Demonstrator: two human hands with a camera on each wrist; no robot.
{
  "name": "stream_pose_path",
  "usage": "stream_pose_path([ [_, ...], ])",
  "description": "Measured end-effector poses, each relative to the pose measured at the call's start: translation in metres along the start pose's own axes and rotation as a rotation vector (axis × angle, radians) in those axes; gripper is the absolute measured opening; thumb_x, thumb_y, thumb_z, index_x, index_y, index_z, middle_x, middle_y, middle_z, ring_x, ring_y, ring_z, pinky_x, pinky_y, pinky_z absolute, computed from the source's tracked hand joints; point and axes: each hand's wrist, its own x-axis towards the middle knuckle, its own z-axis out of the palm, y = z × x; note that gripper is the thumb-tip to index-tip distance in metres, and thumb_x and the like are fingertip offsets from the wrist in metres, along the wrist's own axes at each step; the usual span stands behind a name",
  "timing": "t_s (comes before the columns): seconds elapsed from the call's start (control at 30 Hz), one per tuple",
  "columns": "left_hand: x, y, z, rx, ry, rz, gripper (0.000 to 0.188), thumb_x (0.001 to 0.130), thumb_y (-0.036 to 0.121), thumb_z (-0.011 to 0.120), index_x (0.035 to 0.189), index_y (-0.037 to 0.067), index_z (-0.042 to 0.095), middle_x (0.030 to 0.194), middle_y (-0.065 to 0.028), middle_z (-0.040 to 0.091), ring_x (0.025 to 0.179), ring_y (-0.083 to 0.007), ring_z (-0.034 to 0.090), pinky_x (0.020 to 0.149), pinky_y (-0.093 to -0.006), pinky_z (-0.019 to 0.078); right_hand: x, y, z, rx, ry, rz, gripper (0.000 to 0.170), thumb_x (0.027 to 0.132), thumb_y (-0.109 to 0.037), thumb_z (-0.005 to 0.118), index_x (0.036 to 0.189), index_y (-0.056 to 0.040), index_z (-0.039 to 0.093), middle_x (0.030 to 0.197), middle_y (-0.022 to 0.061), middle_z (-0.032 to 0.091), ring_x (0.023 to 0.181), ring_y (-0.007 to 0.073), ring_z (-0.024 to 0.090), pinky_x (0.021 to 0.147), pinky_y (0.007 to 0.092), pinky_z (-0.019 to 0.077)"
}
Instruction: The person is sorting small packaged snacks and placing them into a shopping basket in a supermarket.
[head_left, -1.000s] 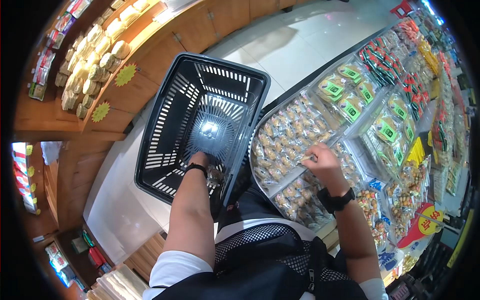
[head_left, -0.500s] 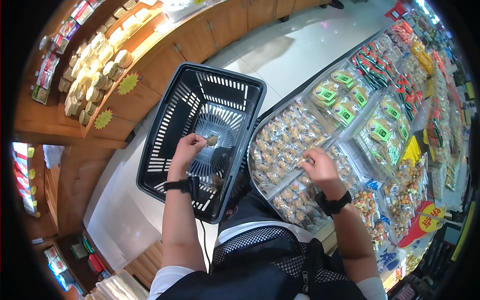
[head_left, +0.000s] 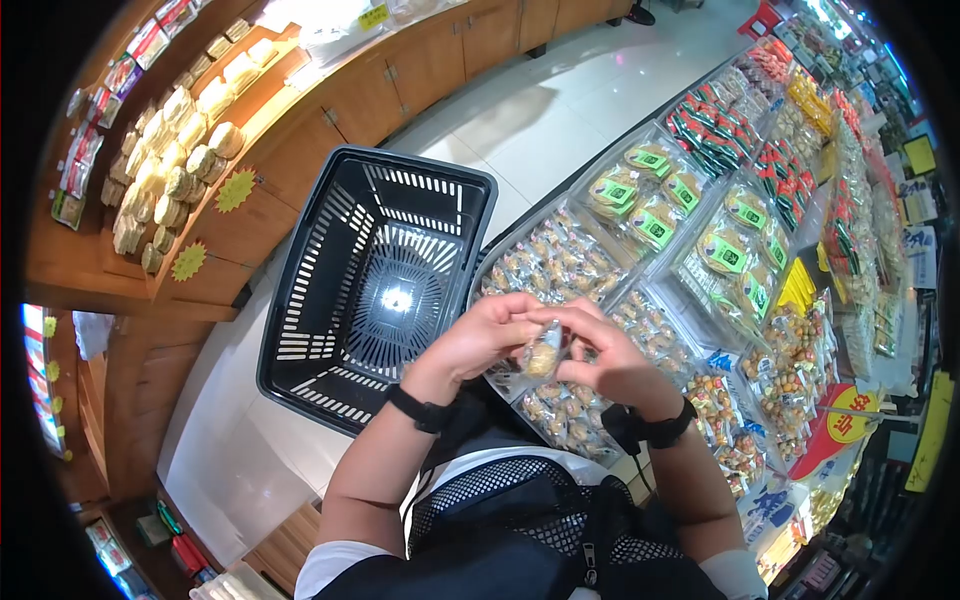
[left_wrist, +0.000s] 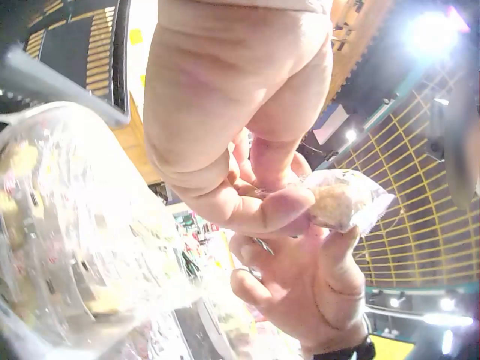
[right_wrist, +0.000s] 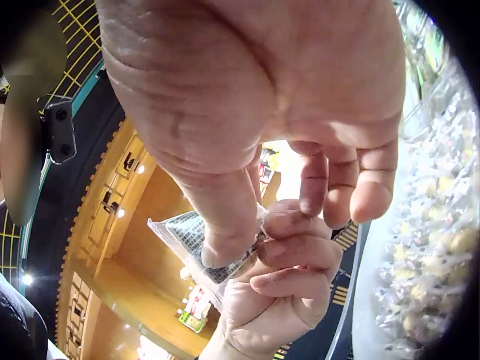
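Observation:
In the head view a small clear-wrapped pastry (head_left: 541, 358) is between my two hands, over the near edge of a tray of similar packets. My left hand (head_left: 488, 338) pinches its wrapper with fingertips and thumb. Meeting it from the other side, my right hand (head_left: 612, 362) holds the same wrapper. The left wrist view shows the pastry's pale round side (left_wrist: 341, 204) beside the fingertips. Fine print covers the packet's other face (right_wrist: 191, 232) in the right wrist view, with the right thumb (right_wrist: 227, 240) pressed on it.
A black shopping basket (head_left: 283, 330) stands to the left of the hands. Trays of small wrapped pastries (head_left: 555, 255) and green-labelled packs (head_left: 655, 225) fill the display on the right. Wooden shelving (head_left: 345, 110) with stacked goods (head_left: 170, 180) curves along the left, beyond a tiled floor (head_left: 515, 110).
My left hand was down in the basket, then rose over it and moved right to meet the right hand. The right hand has shifted left from over the tray; both now hold one wrapped pastry.

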Motion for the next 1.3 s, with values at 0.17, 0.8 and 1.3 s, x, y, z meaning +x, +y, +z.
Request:
stream_pose_path([
  [0.17, 0.029, -0.014, 0.013, 0.006, -0.166, -0.031, 0.009, 0.096, 0.006, 0.063, 0.104, 0.003, 0.065, 0.091, 0.0007, 0.067, 0.075, -0.0036, 0.062, 0.065, -0.0182, 0.0479, -0.019, 0.013, -0.021, -0.078, 0.15, -0.044, 0.042, 0.074, -0.004, 0.079, 0.114, -0.0116, 0.07, 0.11, 0.0002, 0.047, 0.082, 0.0085, 0.044, 0.071, 0.0214, 0.0401],
  [0.8, 0.033, -0.045, -0.024, 1.707, 0.109, 0.462, 0.015, 0.086, 0.013, 0.062, 0.095, 0.011, 0.074, 0.119, -0.0019, 0.065, 0.126, -0.0251, 0.051, 0.111, -0.0585, 0.0267, 0.014, 0.063, -0.006, -0.961, 0.022, -0.03, 0.019, 0.08, -0.004, 0.06, 0.099, -0.0078, 0.065, 0.101, 0.0099, 0.059, 0.106, 0.0294, 0.057, 0.082, 0.0404, 0.0527],
  [1.3, 0.037, -0.048, -0.026, 1.65, 0.167, 0.521, 0.016, 0.084, 0.01, 0.057, 0.093, 0.006, 0.07, 0.114, -0.0042, 0.066, 0.12, -0.0263, 0.053, 0.111, -0.0552, 0.0293, 0.018, 0.061, 0.004, -1.03, -0.041, -0.09, 0.016, 0.08, -0.005, 0.059, 0.094, -0.0046, 0.066, 0.103, 0.0113, 0.058, 0.105, 0.0299, 0.056, 0.087, 0.0389, 0.0512],
])
